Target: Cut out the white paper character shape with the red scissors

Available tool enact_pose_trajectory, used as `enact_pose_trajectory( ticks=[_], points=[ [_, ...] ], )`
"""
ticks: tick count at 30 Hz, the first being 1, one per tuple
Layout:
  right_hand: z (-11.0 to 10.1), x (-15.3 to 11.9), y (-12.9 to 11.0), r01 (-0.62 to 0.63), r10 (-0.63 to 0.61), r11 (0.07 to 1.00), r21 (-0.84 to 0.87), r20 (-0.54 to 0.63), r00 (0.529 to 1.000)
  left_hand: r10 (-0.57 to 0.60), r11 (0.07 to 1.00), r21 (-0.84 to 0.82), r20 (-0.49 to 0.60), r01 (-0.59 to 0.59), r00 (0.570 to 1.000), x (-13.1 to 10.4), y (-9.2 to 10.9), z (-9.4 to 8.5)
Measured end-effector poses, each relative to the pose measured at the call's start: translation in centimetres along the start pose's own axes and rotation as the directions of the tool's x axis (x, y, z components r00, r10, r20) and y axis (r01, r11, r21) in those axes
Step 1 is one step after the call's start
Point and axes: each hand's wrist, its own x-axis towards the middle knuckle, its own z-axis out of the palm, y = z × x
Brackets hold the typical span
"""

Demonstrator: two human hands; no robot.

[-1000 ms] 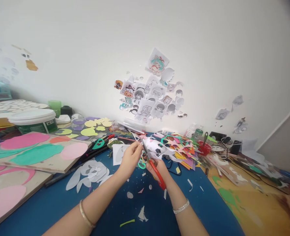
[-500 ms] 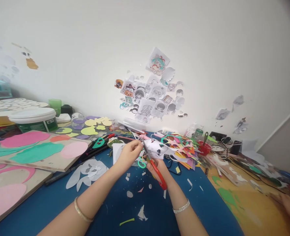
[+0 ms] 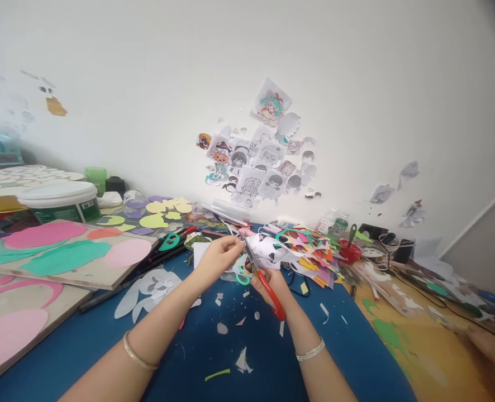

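Near the centre of the frame, two bare hands met above a blue counter (image 3: 339,335). The right hand (image 3: 272,282) had its grip closed around the red handles of a pair of scissors (image 3: 268,287), which tilted with the handles toward the lower right and the blades pointing to the upper left. The left hand (image 3: 222,255) had its fingertips just beside the blade tips; the detail there was too small, so whether its grip was grasping anything could not be told. A bangle (image 3: 138,356) circled the left forearm, a sparkling bracelet (image 3: 310,353) the right. Right of the blades lay a heap of bright paper offcuts (image 3: 314,254). Pale paper scraps (image 3: 242,360) and a yellow-green strip (image 3: 217,374) were scattered at the bottom centre. White paper cutouts (image 3: 147,296) lay left of the left forearm, and boards bearing pink and green paper shapes (image 3: 67,258) filled the lower left, near a white-lidded green tub (image 3: 58,195). Above, character drawings (image 3: 250,184) covered part of the wall (image 3: 147,100).
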Motion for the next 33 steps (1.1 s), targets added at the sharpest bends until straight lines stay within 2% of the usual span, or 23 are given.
enact_pose_trajectory(
  ticks=[6,11,18,25,30,33],
  points=[
    [0.0,0.0,-0.1,0.001,-0.001,1.0,-0.007,0.001,1.0,0.063,0.996,0.063,-0.053,-0.06,0.997,0.0,-0.2,-0.1],
    [0.1,-0.1,-0.4,0.002,-0.002,1.0,-0.01,0.019,1.0,0.091,0.985,0.149,0.0,-0.09,0.996,0.2,0.0,-0.6],
    [0.3,-0.1,-0.2,0.0,0.0,1.0,-0.002,0.014,1.0,0.081,0.984,0.158,0.023,-0.084,0.996,0.2,0.1,-0.8],
    [0.1,0.2,0.2,-0.064,0.064,0.997,-0.034,-0.003,0.998,0.021,0.989,0.147,0.033,-0.026,0.999,0.2,0.4,-1.1],
    [0.1,0.0,-0.7,-0.067,0.066,0.995,-0.069,-0.011,0.998,0.027,0.986,0.161,0.045,-0.034,0.999,0.3,0.2,-1.3],
    [0.1,-0.1,-1.6,-0.05,0.052,0.996,-0.07,0.03,0.998,0.053,0.973,0.222,0.035,-0.06,0.998,0.3,-0.1,-1.3]
  ],
)
